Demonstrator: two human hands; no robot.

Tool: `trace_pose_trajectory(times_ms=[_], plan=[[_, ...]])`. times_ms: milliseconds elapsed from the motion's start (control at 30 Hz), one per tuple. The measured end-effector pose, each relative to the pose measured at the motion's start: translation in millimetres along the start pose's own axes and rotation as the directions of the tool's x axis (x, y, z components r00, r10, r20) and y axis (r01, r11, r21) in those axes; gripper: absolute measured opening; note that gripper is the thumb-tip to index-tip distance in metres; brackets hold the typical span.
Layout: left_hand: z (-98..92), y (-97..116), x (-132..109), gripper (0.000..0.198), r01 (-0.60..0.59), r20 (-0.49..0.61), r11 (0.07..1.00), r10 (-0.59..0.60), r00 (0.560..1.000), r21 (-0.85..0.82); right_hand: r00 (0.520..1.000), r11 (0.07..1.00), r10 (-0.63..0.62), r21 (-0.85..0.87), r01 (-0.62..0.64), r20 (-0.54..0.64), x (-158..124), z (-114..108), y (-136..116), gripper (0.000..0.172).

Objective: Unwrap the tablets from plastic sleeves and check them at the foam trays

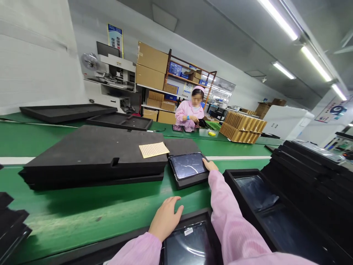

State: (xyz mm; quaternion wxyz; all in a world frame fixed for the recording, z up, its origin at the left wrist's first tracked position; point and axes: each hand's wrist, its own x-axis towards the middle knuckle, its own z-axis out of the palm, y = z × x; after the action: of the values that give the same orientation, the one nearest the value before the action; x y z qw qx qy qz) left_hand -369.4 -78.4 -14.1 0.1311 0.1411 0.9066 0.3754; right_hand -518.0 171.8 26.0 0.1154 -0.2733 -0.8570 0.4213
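Note:
My right hand [210, 165] reaches forward and grips the right edge of a dark flat screen panel [189, 165]. That panel rests on a black foam block [193, 181]; whether it is lifted at all I cannot tell. Nearer to me, my left hand [166, 217] hovers with curved, spread fingers and holds nothing. Beneath and beside it lies a second screen panel [190, 243] with a small white label [188, 231], set in a black foam tray [205, 217].
Stacked black foam trays [96, 147] stand left, a sheet of small stickers [153, 149] on top. More foam trays [303, 184] rise at right, beside a tray holding panels [256, 191]. Across the green bench [110, 204] a co-worker [190, 110] sits near cardboard dividers [242, 127].

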Motion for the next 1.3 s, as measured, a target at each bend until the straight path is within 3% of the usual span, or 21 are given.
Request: trace_pose_trajectory(times_ms=[267,467,767,1000,1300], plan=[[0.1,3,1,0.05,0.014,0.019,0.999,-0.014,1.0,0.048,0.999,0.983,0.032,-0.179,-0.025,0.033,14,45,-15,0.033],[1.5,0,3,0.048,0.003,0.005,0.999,-0.003,1.0,0.042,0.999,0.973,0.029,-0.228,-0.018,0.044,20,43,-28,0.034],[8.2,-6,7,0.048,0.004,0.01,0.999,-0.004,1.0,0.036,0.994,0.95,0.049,-0.312,-0.017,0.095,14,30,-7,0.033],[8.8,-6,7,0.051,0.05,-0.016,0.997,-0.049,0.999,0.059,0.993,0.986,0.037,-0.167,-0.018,0.112,18,35,11,0.033],[11.4,-14,8,0.046,-0.013,-0.127,1.0,0.01,0.992,-0.018,0.98,0.98,0.039,0.185,-0.077,0.197,18,8,31,0.03]])
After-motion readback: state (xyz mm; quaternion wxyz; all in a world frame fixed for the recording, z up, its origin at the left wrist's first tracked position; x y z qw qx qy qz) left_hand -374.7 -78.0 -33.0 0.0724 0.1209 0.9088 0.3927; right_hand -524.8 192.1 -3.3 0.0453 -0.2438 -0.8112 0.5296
